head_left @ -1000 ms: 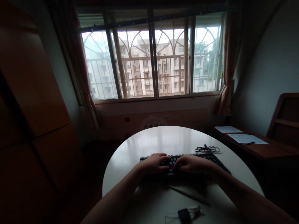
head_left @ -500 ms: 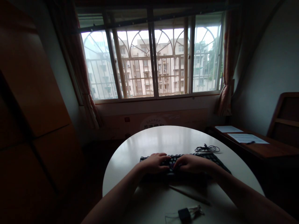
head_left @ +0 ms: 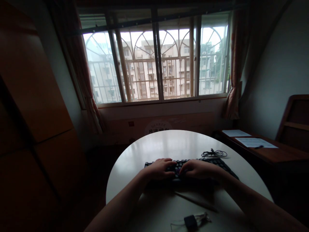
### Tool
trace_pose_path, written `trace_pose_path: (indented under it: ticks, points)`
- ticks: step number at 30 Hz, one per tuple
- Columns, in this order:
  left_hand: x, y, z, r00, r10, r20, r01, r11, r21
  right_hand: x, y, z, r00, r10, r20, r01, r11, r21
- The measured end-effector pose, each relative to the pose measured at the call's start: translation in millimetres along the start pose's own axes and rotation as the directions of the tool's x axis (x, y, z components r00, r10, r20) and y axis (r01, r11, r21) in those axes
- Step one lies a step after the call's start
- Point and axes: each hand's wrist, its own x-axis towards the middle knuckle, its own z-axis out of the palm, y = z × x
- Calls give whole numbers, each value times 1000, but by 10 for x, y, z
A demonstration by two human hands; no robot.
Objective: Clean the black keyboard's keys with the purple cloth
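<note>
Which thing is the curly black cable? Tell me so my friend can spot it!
Find the round white table below the window. Past the right hand, by the keyboard's far edge, lies the black cable. It's thin and looped, unlike the keyboard's flat rows of keys.

glossy smooth white tabletop (head_left: 135, 151), dark plastic-looking keyboard (head_left: 224, 166), wooden bench (head_left: 285, 151)

open tabletop (head_left: 129, 162) left of keyboard (head_left: 177, 181), coiled cable (head_left: 213, 155) behind

wall-side panel (head_left: 193, 121): 月满颐和, partly hidden | small arc lettering above: illegible | papers (head_left: 256, 142): print illegible
</note>
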Motion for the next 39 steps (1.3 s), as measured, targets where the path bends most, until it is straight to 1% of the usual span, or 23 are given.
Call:
trace_pose_path:
  ticks: [10,15,19,24,33,39]
  points:
    - [4,-2,-6,1000,17,-1,-17,1000,-2,-4,-5,-4,1000,7,-4,-7,1000,1]
    - [2,0,-4,1000,5,2,-6,1000,3,-3,10,-4,1000,17,-7,-17,1000,-15]
    - [4,-3,-2,1000,16,0,-16,1000,5,-1,15,-5,1000,12,-2,-12,1000,1]
    - [4,10,-14,1000,2,9,-2,1000,0,-7,5,-8,1000,9,2,-9,1000,7]
    - [21,-30,25,1000,9,-8,-9,1000,0,-4,-13,-8,1000,16,-6,-16,1000,2]
    - [3,5,-5,1000,8,0,-8,1000,-1,-10,-8,-6,1000,10,-9,-10,1000,4]
